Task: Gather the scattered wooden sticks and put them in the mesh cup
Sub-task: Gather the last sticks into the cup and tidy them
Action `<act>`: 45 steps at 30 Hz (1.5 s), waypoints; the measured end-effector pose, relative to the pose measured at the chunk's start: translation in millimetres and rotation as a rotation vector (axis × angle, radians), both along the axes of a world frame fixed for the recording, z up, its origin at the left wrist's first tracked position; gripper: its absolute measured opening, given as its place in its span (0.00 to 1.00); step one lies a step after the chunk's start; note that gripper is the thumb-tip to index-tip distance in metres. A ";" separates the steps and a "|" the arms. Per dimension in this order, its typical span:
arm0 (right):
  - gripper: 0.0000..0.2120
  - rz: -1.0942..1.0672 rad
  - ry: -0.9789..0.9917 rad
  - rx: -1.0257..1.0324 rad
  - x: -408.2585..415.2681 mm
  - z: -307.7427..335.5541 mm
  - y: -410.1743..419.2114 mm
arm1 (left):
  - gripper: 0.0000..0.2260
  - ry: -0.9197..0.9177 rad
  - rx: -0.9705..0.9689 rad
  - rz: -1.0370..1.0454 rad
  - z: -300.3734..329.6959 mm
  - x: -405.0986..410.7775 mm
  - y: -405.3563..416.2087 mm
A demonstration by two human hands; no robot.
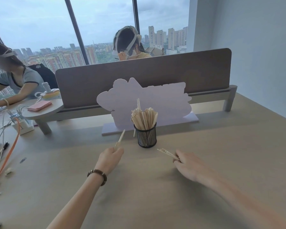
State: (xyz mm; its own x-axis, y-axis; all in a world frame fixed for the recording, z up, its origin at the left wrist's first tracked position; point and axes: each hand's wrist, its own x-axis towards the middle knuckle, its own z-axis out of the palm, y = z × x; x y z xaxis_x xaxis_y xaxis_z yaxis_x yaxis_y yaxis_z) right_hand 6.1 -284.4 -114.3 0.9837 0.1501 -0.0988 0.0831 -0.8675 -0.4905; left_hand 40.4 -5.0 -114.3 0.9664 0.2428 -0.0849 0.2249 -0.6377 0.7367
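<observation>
Head view: the black cup stands mid-frame on the table, already packed with sticks. The left hand, lower centre, pinches one stick angled up toward the cup; the right hand pinches a few sticks just right of it. Each bundle should probably go in end-first, upright, into gaps between the standing sticks.

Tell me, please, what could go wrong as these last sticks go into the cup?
The cup is already packed, so pushing in the sticks held by the left hand could jam or knock others out. The cup looks light and might tip if bumped. The right hand only pinches its sticks at one end, so some may slip.
</observation>
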 end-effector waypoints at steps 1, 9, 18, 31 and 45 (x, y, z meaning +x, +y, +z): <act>0.05 0.002 0.001 0.002 1.4 -0.7 0.6 | 0.15 0.014 -0.007 0.008 0.4 6.5 -2.6; 0.04 0.042 0.008 0.019 13.0 -4.6 4.8 | 0.10 -0.043 -0.053 0.086 -3.4 71.0 -12.1; 0.05 0.057 0.023 0.027 29.2 -5.2 -1.4 | 0.17 0.059 -0.412 -0.026 -17.9 120.6 -19.5; 0.14 0.045 -0.017 0.028 42.1 -8.3 -6.4 | 0.08 0.029 -0.353 -0.038 -17.8 124.2 -18.6; 0.25 -0.132 0.024 1.010 23.0 23.2 19.5 | 0.10 -0.252 -0.883 -0.055 5.1 45.3 -15.4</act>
State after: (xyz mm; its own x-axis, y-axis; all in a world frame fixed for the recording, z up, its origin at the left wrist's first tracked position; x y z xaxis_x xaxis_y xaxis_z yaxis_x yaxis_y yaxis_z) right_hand 29.0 -264.8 -91.1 0.9979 0.0650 -0.0058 -0.0027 -0.0481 -0.9988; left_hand 85.7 -20.3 -109.2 0.9897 0.1430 -0.0029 -0.0224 0.1745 0.9844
